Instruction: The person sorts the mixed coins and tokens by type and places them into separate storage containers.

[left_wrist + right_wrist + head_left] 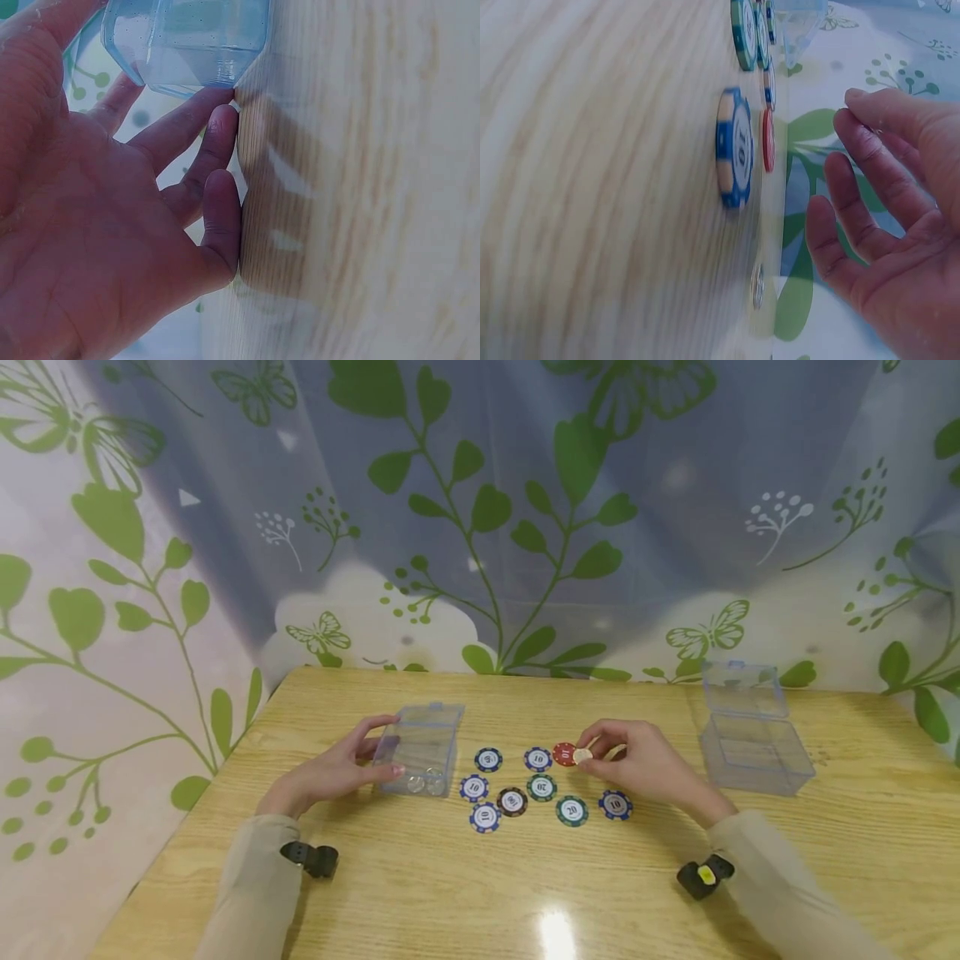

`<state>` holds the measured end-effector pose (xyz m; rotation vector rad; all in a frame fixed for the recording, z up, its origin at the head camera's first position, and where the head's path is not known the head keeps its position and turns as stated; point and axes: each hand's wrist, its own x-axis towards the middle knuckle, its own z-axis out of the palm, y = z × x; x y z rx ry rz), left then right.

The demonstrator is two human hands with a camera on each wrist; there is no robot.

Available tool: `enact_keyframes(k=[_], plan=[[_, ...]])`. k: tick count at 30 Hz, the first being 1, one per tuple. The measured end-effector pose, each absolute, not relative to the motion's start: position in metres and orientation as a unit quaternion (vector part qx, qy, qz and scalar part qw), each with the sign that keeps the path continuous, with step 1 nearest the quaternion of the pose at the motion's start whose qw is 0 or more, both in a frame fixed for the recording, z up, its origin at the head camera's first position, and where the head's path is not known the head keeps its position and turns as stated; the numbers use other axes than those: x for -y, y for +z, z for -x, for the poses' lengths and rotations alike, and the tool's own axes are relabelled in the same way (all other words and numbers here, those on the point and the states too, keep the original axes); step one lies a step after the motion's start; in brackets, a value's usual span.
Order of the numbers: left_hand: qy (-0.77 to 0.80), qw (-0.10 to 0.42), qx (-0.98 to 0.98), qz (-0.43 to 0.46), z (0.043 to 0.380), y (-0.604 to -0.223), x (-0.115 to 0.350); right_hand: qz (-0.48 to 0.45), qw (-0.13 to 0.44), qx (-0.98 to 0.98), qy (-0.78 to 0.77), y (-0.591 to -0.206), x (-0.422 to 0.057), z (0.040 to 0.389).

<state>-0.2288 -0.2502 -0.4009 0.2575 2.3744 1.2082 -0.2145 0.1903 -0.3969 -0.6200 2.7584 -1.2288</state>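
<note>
My left hand (330,768) holds a clear plastic box (420,752) at its left side, thumb on the front and fingers behind. A few silver coins (425,782) show at the bottom of that box. My right hand (637,764) pinches a round, pale coin (582,757) between thumb and fingertips. In the head view this coin overlaps the edge of a red poker chip (564,754). From the right wrist, the thumb and index fingertips (846,116) meet above the table, the coin hidden there. Another coin (757,286) lies on the table beyond a blue poker chip (735,150).
Several poker chips in blue, green and dark colours lie between the hands, among them a green chip (572,811) and a brown chip (512,802). A second clear box (757,756) stands at the right, lid raised. A patterned curtain (480,610) hangs behind the wooden table (435,893).
</note>
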Motion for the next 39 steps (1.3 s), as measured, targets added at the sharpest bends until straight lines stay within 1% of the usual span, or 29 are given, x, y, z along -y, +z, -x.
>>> enact_keyframes(k=[10, 20, 29, 39], plan=[[0.443, 0.231, -0.861, -0.096, 0.229, -0.399, 0.25, 0.209, 0.016, -0.879, -0.428, -0.396, -0.169, 0.216], [0.449, 0.23, -0.858, -0.095, 0.229, -0.398, 0.249, 0.216, 0.014, -0.865, -0.452, -0.395, -0.149, 0.218], [0.445, 0.23, -0.86, -0.097, 0.226, -0.399, 0.249, 0.198, 0.028, -0.859, -0.472, -0.394, -0.135, 0.216], [0.445, 0.231, -0.859, -0.098, 0.227, -0.399, 0.249, 0.206, 0.037, -0.85, -0.483, -0.388, -0.117, 0.217]])
